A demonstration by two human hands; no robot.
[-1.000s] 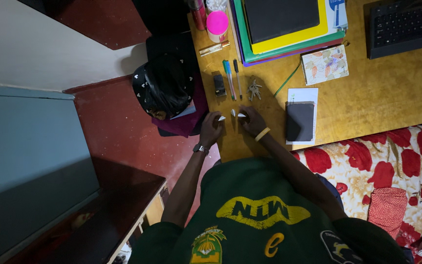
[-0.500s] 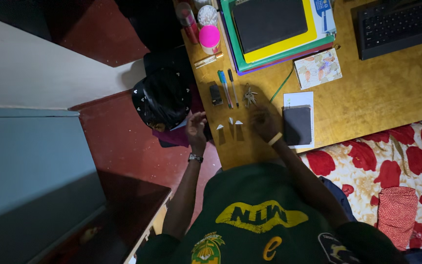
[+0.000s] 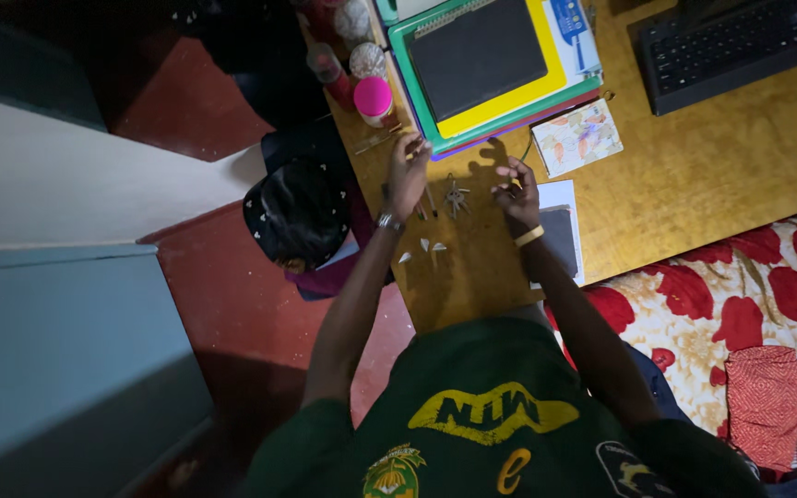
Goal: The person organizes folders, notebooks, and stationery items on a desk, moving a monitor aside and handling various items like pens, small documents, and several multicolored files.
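Fingers spread on both hands, left hand (image 3: 408, 171) over pens, right hand (image 3: 518, 189) beside keys (image 3: 456, 196).

At twelve o'clock a dark grey notebook (image 3: 478, 57) lies on a yellow folder (image 3: 546, 78) over a green one (image 3: 417, 92). A pink-lidded jar (image 3: 374, 98) stands at eleven. The desk (image 3: 712, 175) is ochre wood; the small card (image 3: 577, 138) is white with orange and green leaves. At four o'clock the cloth (image 3: 740, 286) is cream with red flowers. The black cap (image 3: 297, 217), at nine, has white specks.
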